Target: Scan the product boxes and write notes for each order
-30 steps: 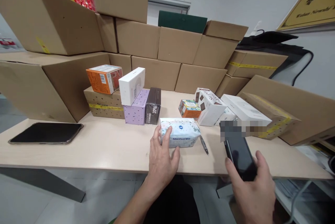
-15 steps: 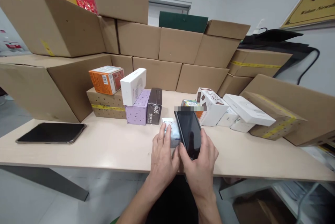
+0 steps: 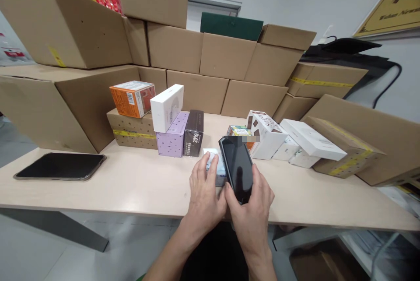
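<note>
A black smartphone (image 3: 239,169), its dark screen facing up, is tilted in my right hand (image 3: 252,211), with the thumb along its left edge and the fingers along its right. My left hand (image 3: 205,191) is curled over a small pale blue and white soft pack (image 3: 216,165), which looks like a tissue pack. Two fingertips lie on the pack's top and left side, while the thumb is at its near end. Part of the pack is hidden by the phone and my fingers. Both hands are close together near the table's front edge.
Another phone (image 3: 61,166) lies flat at the left. Behind my left hand stand a dark box (image 3: 194,134), a purple box (image 3: 170,138), a white box (image 3: 167,108) and an orange box (image 3: 131,99). White boxes (image 3: 267,136) stand at right. Cardboard boxes (image 3: 197,90) wall the back of the table (image 3: 141,189).
The phone in my right hand has shifted slightly down and right, and my left hand stays at the pack. The camera view has moved a little.
</note>
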The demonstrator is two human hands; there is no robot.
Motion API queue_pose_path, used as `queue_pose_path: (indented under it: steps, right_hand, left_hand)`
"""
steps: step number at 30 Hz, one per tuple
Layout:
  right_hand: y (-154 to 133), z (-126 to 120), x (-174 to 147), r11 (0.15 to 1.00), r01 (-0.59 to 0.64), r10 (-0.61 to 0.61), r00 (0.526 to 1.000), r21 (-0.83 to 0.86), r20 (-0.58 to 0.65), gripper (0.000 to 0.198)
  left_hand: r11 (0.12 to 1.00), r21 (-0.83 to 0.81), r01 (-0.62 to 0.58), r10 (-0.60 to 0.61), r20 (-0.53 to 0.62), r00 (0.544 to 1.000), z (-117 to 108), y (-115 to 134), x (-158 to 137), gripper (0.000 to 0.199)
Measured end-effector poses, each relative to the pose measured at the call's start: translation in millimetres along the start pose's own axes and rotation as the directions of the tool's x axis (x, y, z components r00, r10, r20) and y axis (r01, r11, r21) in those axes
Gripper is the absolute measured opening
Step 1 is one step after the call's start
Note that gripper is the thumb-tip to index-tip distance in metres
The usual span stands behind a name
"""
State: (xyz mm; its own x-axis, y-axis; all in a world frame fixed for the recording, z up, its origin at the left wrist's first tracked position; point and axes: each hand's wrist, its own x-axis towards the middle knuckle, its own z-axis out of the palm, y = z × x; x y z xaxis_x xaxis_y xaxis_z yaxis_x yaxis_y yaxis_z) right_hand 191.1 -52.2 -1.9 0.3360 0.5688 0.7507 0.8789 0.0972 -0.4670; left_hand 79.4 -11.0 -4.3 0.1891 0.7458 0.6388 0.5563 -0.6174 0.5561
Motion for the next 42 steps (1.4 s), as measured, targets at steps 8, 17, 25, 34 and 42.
queue_pose_path:
  steps: [8,17,25,34,42]
  right_hand:
    - [0.2,1.9,-2.0,1.0,0.009,-0.009,1.0,0.0,-0.006,0.073]
    - [-0.4,0.5,-1.2,1.0,0.017,-0.017,1.0,0.002,-0.005,0.073]
    - [0.7,0.0,-0.1,1.0,0.018,-0.018,1.0,0.002,0.006,0.072]
    - [-2.1,-1.2,-0.7,1.0,-0.006,0.006,1.0,0.012,0.006,0.072]
    - [-1.5,-0.7,-0.9,0.999,-0.006,0.006,1.0,0.035,0.001,0.074]
  left_hand:
    - [0.994,-0.079,0.075,-0.07,0.056,0.996,1.0,-3.7,9.3,0.071]
    - [0.988,-0.117,0.096,-0.09,0.055,0.994,3.7,-4.4,9.1,0.075]
    - [0.978,-0.168,0.125,-0.116,0.064,0.991,5.1,-5.0,8.4,0.075]
    - [0.976,-0.181,0.121,-0.111,0.064,0.992,4.4,-4.6,7.8,0.074]
    - [0.99,-0.121,0.074,-0.069,0.048,0.996,5.0,-4.7,6.0,0.071]
